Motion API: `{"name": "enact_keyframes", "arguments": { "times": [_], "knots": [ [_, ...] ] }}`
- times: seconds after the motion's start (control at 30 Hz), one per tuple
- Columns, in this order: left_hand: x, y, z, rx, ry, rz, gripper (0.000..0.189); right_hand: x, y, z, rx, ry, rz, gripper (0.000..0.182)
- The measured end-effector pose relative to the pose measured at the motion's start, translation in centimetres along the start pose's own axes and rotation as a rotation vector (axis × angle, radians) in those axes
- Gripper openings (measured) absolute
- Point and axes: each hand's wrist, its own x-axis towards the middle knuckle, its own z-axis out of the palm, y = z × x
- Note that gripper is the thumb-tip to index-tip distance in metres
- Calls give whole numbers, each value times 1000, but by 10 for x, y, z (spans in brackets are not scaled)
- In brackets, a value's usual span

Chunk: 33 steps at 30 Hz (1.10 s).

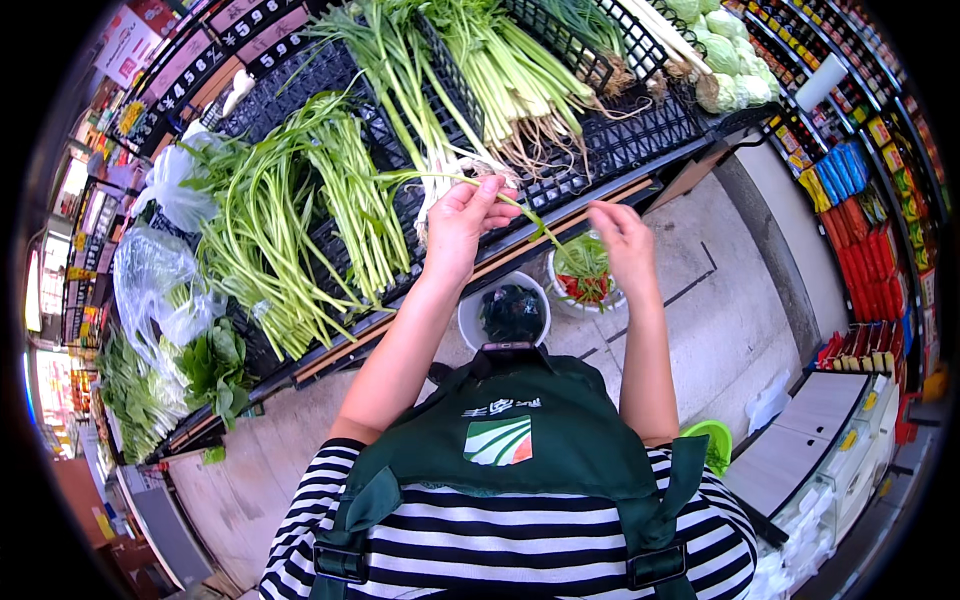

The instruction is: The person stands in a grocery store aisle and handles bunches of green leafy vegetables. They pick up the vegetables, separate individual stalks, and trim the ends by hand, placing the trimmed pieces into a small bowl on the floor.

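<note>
My left hand (463, 225) grips a long green leafy stalk (525, 207) between thumb and fingers, above the front edge of the vegetable stand. The stalk's lower end points down to the right. My right hand (622, 236) is just to the right of that end, fingers bent; whether it touches anything cannot be told. Below the hands stands a white bucket (553, 289) with green trimmings and something red in it. Loose water-spinach-like stalks (262, 240) lie on the black crates at the left, beside a second bunch (352, 202).
Scallions or leeks (420, 112), celery-like bunches with roots (517, 90) and cabbages (727, 52) fill the stand. A pale tub (466, 319) with a dark lining is on the floor. Plastic bags (161, 277) lie at left; a green basket (718, 431) is at right.
</note>
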Motion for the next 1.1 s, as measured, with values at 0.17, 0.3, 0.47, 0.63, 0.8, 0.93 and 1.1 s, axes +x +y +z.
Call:
{"name": "enact_keyframes", "arguments": {
  "times": [0.17, 0.3, 0.47, 0.63, 0.8, 0.93, 1.1],
  "knots": [
    [-8, 2, -1, -20, -36, 15, 30, -4, -31, 51, 571, -277, 194, 15],
    [-17, -3, -7, 60, -54, 90, 27, -8, -25, 61, 817, -341, 503, 16],
    [-23, -1, -15, -20, -52, 157, 27, -16, 30, 72, 232, -194, 383, 15],
    [-32, 17, -38, 0, 44, 164, 24, -9, 57, 49, -1009, 226, 46, 21],
    [-36, 64, -105, 229, 308, 273, 29, 13, 31, 62, -827, -64, 58, 27],
    [-40, 116, -203, 554, 543, 235, 37, -6, -7, 128, -580, -255, -77, 24],
    [-57, 118, -304, 995, 851, -227, 62, -27, -42, 211, -332, -557, -230, 21]
  ]
}}
